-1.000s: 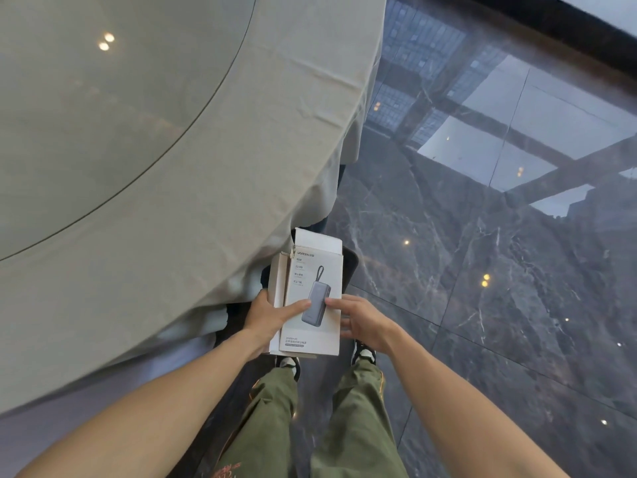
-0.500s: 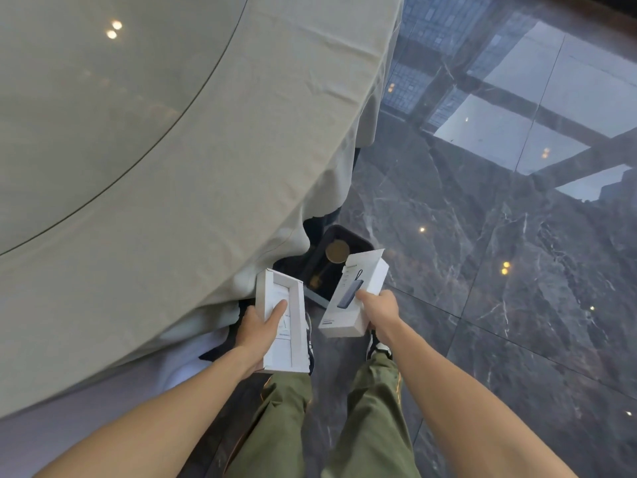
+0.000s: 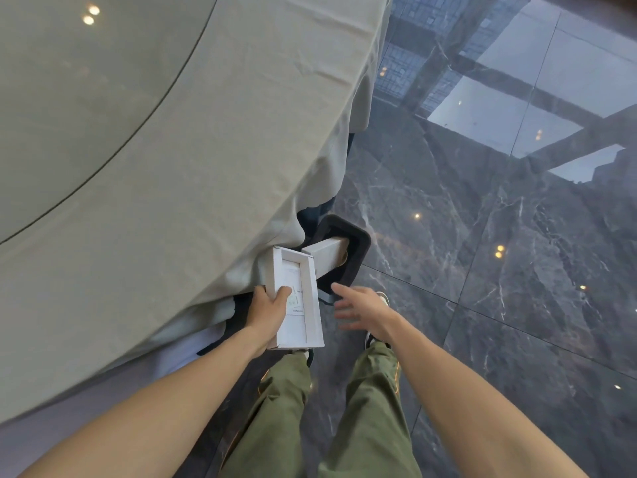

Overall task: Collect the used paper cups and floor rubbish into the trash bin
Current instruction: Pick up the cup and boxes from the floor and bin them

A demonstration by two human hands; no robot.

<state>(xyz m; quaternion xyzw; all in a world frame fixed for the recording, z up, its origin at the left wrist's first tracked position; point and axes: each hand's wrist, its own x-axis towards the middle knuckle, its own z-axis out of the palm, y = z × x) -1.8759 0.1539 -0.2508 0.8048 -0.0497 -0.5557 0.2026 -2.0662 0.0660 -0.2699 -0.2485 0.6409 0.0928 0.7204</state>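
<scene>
The right hand (image 3: 362,305) hovers spread and empty; the box sleeve (image 3: 325,255) tips into the trash bin (image 3: 358,251), while the left hand (image 3: 267,310) grips the inner tray (image 3: 298,294) near, ready.

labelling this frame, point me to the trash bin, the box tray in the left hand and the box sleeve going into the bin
trash bin (image 3: 362,244): head view, right side of its dark rim
box tray (image 3: 312,305): head view, right wall
box sleeve (image 3: 324,255): head view, pale side face
</scene>
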